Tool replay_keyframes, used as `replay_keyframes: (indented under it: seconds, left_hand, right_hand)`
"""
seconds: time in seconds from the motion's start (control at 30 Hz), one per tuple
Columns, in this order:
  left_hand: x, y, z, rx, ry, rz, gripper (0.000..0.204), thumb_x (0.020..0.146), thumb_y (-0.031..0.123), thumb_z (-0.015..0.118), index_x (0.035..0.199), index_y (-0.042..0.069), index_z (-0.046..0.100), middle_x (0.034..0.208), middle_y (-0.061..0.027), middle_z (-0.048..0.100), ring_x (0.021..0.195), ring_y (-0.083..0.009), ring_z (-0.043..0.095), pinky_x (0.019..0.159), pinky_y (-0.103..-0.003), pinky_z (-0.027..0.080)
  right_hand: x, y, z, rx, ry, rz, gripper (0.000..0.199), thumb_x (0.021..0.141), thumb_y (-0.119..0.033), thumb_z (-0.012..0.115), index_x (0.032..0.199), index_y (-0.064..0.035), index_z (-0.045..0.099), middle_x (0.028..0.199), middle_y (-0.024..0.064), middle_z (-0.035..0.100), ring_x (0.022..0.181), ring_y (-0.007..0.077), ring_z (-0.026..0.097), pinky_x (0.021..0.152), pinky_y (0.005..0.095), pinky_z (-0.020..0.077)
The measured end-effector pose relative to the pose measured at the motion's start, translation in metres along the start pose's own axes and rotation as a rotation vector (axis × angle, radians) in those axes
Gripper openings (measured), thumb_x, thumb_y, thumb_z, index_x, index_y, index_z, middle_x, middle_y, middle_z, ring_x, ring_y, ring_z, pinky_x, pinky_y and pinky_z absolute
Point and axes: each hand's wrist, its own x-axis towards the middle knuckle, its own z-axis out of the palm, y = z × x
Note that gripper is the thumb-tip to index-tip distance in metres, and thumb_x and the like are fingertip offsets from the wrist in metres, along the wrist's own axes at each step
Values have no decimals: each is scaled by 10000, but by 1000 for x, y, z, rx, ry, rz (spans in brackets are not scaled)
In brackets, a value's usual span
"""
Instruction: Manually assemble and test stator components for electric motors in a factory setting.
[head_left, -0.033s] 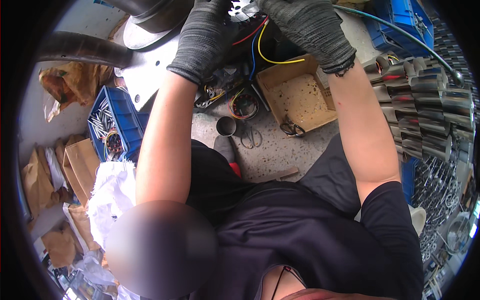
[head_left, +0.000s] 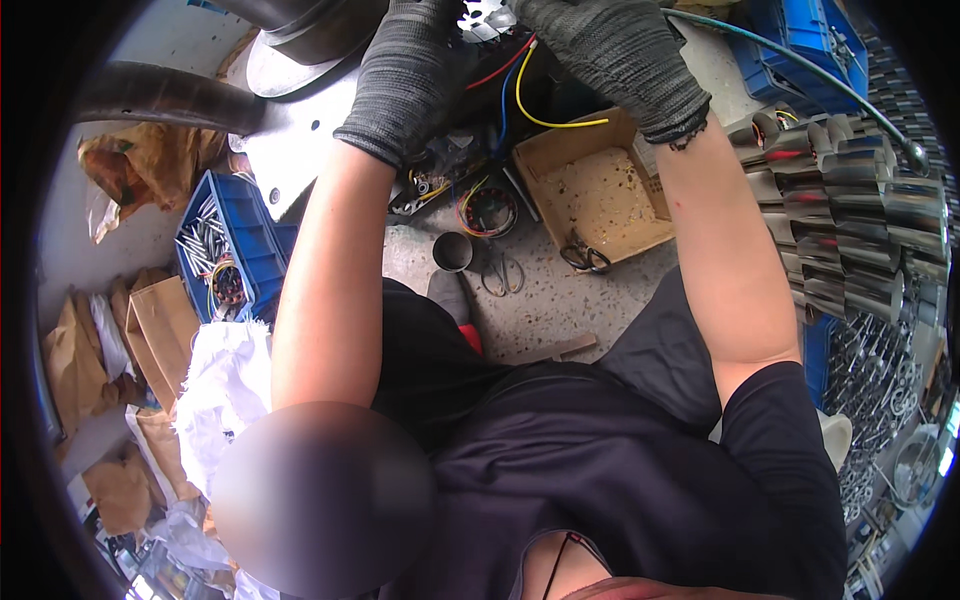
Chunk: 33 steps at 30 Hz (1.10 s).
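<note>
At the top edge, my left hand and my right hand, both in dark grey knit gloves, close in from either side on a toothed metal piece. It looks like a motor stator, though most of it lies past the frame edge. The fingertips of both hands are largely cut off there. Next to the piece, a red wire, a blue wire and a yellow wire hang down. Below lies a round coil with coloured wires.
An open cardboard box with scissors at its near edge stands on the floor. A metal ring lies nearby. Left is a blue bin of metal pins; right, stacked metal sleeves. A dark pipe juts in at upper left.
The toothed metal piece and the right-hand fingers beside it have shifted very slightly. Everything else looks the same.
</note>
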Motion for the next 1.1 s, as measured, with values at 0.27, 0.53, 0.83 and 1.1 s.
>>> replay_keyframes:
  seconds: [0.27, 0.53, 0.83, 1.1]
  left_hand:
    - [4, 11, 1, -161, -70, -162, 889, 762, -131, 698, 1552, 157, 410, 1263, -141, 541, 1148, -261, 562, 1003, -351, 502]
    - [5, 8, 9, -220, -45, -192, 851, 784, -90, 783, 1520, 144, 426, 1293, -115, 534, 1179, -240, 544, 1057, -351, 496]
    - [8, 9, -1, -311, -82, -297, 851, 796, -69, 789, 1532, 125, 410, 1279, -117, 545, 1155, -216, 565, 996, -326, 524]
    - [1, 20, -25, -962, 115, -516, 726, 755, -215, 580, 1420, 59, 475, 1215, -76, 508, 1128, -199, 564, 961, -336, 542]
  right_hand:
    - [10, 4, -23, -633, 33, -727, 38, 801, -37, 648, 806, -3, 633, 706, 141, 604, 646, 328, 641, 601, 443, 528]
    - [5, 3, -9, 110, 38, -21, 103, 879, -111, 660, 881, -18, 703, 728, 143, 672, 683, 279, 686, 637, 384, 546]
    - [3, 11, -14, 556, 18, 200, 81, 922, -82, 676, 951, -9, 692, 758, 46, 683, 694, 158, 654, 659, 305, 543]
    - [3, 16, -25, 729, -3, 217, 52, 931, -66, 679, 958, -23, 693, 786, 21, 677, 701, 101, 626, 647, 244, 521]
